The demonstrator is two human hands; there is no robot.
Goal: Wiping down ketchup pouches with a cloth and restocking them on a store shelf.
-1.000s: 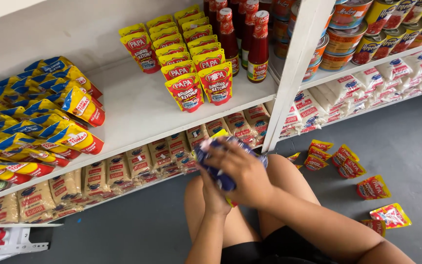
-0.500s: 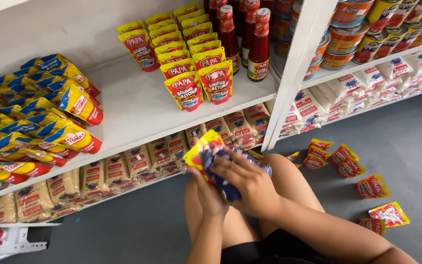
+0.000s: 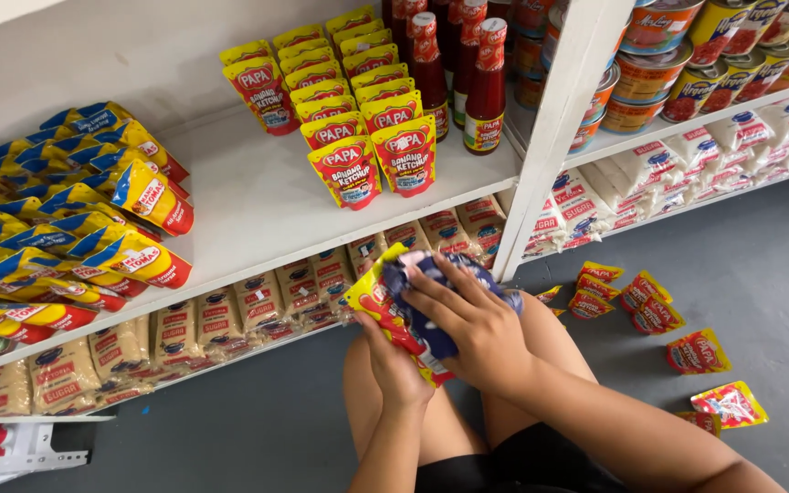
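**Ketchup pouch wiped over the knees, more pouches waiting on the floor**

The ketchup pouch (image 3: 385,310), yellow and red, is held in front of the white shelf unit (image 3: 257,219), just below the edge of its middle board and above the person's bare knees. On that board, rows of the same pouches (image 3: 358,119) already stand upright beside red sauce bottles (image 3: 486,82), with a bare stretch of board left of them. To the right of the shelf unit's post, several loose pouches (image 3: 641,306) lie on the grey floor (image 3: 732,265), so I judge the work partly done. The held pouch's long axis runs diagonally, top end toward the upper left. The left hand (image 3: 394,365) grips its lower end from beneath; the right hand (image 3: 468,315) presses a dark blue cloth (image 3: 431,283) onto its face.
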